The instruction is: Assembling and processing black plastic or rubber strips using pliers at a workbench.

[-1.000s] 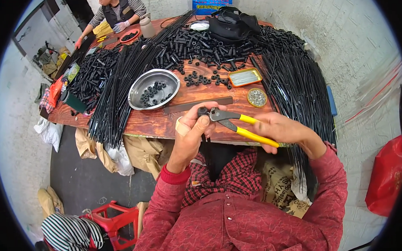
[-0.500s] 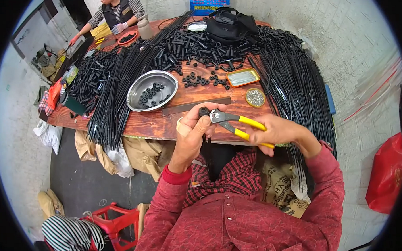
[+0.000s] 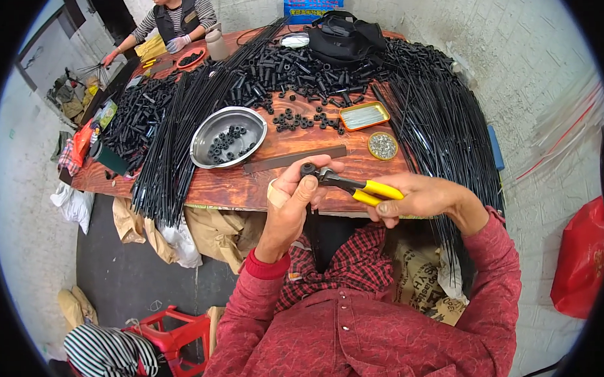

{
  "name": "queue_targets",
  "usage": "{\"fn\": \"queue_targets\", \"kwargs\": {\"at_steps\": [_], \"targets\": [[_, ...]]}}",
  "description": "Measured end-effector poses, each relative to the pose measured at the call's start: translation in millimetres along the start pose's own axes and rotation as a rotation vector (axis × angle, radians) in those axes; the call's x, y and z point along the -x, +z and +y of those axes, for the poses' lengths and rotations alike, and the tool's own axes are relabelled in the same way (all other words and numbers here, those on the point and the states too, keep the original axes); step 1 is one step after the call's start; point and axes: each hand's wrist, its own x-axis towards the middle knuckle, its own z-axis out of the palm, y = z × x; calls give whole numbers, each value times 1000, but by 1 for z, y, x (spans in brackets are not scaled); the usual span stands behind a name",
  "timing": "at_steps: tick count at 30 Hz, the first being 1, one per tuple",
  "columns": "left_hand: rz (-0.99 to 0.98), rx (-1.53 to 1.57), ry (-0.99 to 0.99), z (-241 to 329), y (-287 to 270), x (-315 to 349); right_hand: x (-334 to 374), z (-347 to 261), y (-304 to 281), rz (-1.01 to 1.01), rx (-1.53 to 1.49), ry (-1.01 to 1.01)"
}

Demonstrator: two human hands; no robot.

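Above the table's front edge, my left hand pinches a black cylindrical fitting between thumb and fingers; a thin black rod seems to hang below it. A bandage wraps part of this hand. My right hand is closed round the yellow handles of a pair of pliers. Their dark jaws meet the fitting's side just past my left fingertips. What the jaws bite on is too small to make out. Behind my hands lies a flat brown strip.
A steel bowl holds black rings. Right of it are a yellow tin of thin pins and a round tin of small metal bits. Black rods and a heap of fittings cover both sides. A co-worker is at the far left.
The pliers' handles have come together and their jaws have closed at the fitting. My right hand has squeezed tighter; my left hand has barely moved.
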Motion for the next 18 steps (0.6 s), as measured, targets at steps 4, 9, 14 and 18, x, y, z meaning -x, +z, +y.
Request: {"fn": "queue_targets", "kwargs": {"at_steps": [4,9,14,18], "targets": [[11,-23,11,0,2,0,4,-13,-3,-16,-31,-65],[41,-61,21,-2,2,2,3,-26,-4,-60,-149,-4],[36,-21,24,-4,2,0,7,-32,-7,-51,-170,88],[37,-1,20,-1,0,2,3,-26,-1,-53,-183,72]]}}
